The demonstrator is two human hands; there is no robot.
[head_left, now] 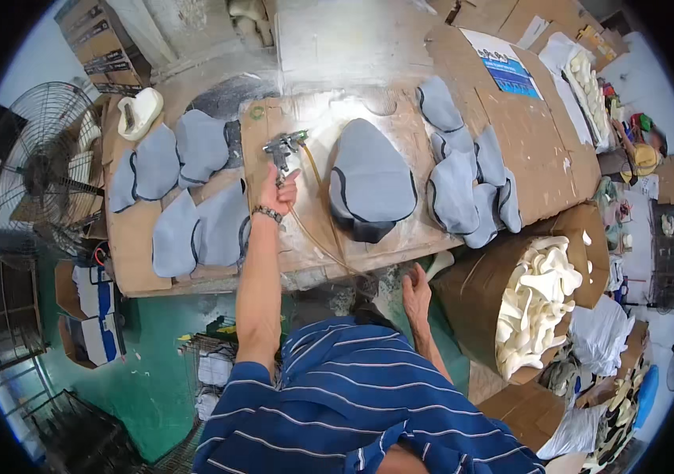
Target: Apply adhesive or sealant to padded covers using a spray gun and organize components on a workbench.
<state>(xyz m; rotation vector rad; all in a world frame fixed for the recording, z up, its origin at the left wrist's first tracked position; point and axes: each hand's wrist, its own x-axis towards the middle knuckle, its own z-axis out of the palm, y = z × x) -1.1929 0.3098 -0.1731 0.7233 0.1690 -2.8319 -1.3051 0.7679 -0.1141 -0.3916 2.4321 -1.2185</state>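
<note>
A metal spray gun [283, 147] with a yellowish hose [311, 237] is in my left hand [278, 188]; my fingers wrap round its handle, above the cardboard-covered table. To its right lies a large rounded grey fabric piece [373, 170] with black edging, on a board [282, 118] whitened by residue. Below the table's front edge, my right hand [416, 295] hangs apart from the table with its fingers loosely extended, nothing visible in them. Close beside it is a pale foam piece [440, 264]. Grey fabric pieces lie on the left [173, 233] and right [454, 193].
A large cardboard box [475, 296] full of cream foam pieces [538, 296] stands at the right. A white moulded piece [140, 113] rests at the table's far left. A caged fan [45, 158] stands left of the table. A person [645, 150] is at the far right.
</note>
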